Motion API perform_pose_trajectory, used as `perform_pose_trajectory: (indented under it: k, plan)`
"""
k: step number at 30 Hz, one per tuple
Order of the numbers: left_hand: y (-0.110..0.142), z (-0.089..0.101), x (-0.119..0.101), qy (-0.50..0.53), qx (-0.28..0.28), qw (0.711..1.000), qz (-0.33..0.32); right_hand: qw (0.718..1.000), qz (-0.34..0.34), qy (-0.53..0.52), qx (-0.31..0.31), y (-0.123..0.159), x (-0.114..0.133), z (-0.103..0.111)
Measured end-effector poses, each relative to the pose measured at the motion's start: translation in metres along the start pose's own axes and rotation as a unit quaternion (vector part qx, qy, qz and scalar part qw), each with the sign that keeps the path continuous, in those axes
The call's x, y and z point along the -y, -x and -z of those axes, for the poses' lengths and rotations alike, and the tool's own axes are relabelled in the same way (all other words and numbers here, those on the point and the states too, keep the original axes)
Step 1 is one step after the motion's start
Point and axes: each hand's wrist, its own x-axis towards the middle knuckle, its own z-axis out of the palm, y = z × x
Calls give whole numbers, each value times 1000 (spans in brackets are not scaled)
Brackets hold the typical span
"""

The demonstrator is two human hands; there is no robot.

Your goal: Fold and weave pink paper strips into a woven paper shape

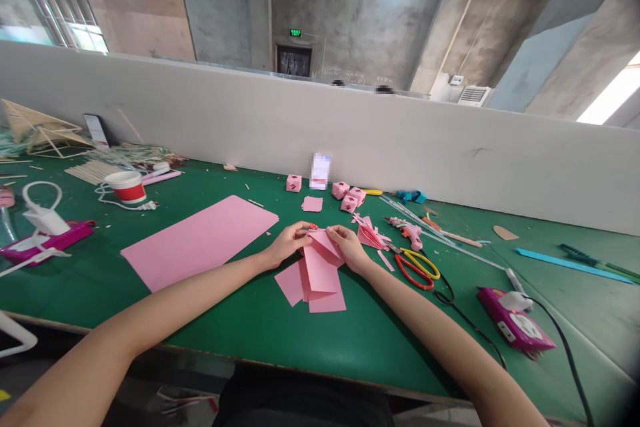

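Note:
Both my hands meet over a small stack of pink paper pieces [320, 277] lying on the green table [250, 327]. My left hand [289, 242] pinches the upper left edge of the top piece, fingers closed. My right hand [349, 245] pinches the upper right edge of the same piece. A tiny red thing shows between the fingertips; I cannot make out what it is. A large pink paper sheet [200, 240] lies flat to the left of my left hand.
Scissors with red and yellow handles [417, 265] and a glue gun [407, 230] lie right of my hands. Small pink paper cubes [349, 195] sit behind. A red-and-white cup [127, 187], purple boxes [515, 323] with cables, and bamboo sticks [90, 170] surround them. A white wall runs along the back.

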Motion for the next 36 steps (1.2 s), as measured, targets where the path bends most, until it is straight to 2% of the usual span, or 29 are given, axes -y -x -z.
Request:
perform_pose_trajectory:
  k: [6,12,16,22,27,32,36]
  plan:
    - [1,0,2,-57,-12,997,-51,997,-28,-65,11,4,9,-3]
    - [3,1,0,-63,-24,997,-40,997,-37,-72,8,5,13,-4]
    - [2,1,0,-43,-34,998,-4,996,-46,-80,9,5,11,-4]
    - [0,3,2,-44,-68,997,12,993,-36,-109,19,4,10,-5]
    - [0,3,1,-31,-69,997,6,998,4,-56,26,7,8,-4]
    - [2,1,-3,-18,-64,998,8,999,22,-41,20,7,6,-4]
    - [3,1,-5,0,-37,999,16,999,23,-44,4,4,2,-3]
